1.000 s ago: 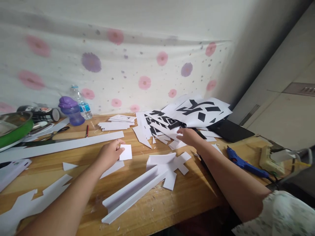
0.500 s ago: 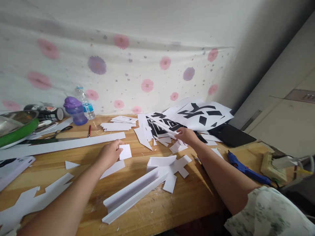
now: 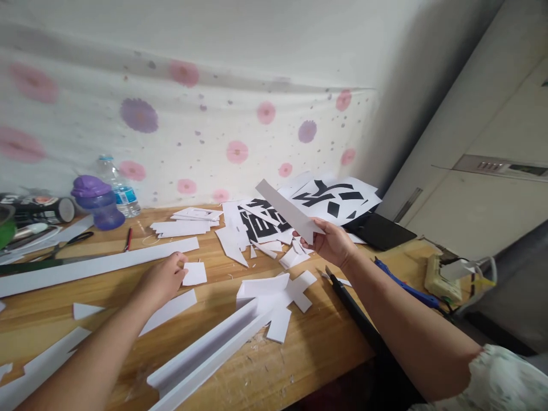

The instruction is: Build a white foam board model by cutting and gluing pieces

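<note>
My right hand (image 3: 329, 242) is closed on one end of a long white card strip (image 3: 285, 206), raised above the table with its far end pointing up and left. At the left, my left hand (image 3: 165, 277) has its fingers curled at the edge of a small white card square (image 3: 196, 274), gripping it low over the wooden table. Between my forearms lies a white card shape with a folded-up channel (image 3: 209, 351), its flat arms (image 3: 279, 324) spread at the far end. Another flat card strip (image 3: 171, 310) lies beside my left wrist.
Printed sheets (image 3: 334, 197) and card offcuts (image 3: 295, 254) lie at the back. A cutter knife (image 3: 342, 294) is beside my right forearm, with a blue glue gun (image 3: 406, 282) and power strip (image 3: 443, 278) further right. A purple cup (image 3: 100, 202) and bottle (image 3: 122, 188) stand back left.
My right hand has lifted the long card strip up from the offcuts and turned it. My left hand stays at the card square. The view has swung to the right.
</note>
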Available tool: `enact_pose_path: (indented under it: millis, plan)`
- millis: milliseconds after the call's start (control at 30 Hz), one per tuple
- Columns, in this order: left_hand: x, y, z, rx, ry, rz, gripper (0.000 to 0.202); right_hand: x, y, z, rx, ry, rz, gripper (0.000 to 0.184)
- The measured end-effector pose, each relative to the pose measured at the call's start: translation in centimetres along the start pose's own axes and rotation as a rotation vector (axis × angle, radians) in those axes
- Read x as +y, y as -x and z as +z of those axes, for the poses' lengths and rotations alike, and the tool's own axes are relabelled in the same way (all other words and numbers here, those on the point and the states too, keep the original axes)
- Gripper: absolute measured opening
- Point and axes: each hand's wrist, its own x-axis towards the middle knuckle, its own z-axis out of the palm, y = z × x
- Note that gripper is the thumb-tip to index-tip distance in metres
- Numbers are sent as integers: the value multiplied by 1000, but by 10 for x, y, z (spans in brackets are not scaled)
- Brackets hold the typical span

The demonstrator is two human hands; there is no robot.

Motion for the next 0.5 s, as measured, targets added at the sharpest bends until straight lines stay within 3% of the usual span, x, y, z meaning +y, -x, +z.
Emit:
enact_pose_path:
  millis: [267,500]
  plan:
    - [-2,2,-2,23,-59,-45,21,0,4,-38,68,264,11,31]
    - [3,7,-3,63,-78,-1,16,17,-6,-41,103,835,-7,28]
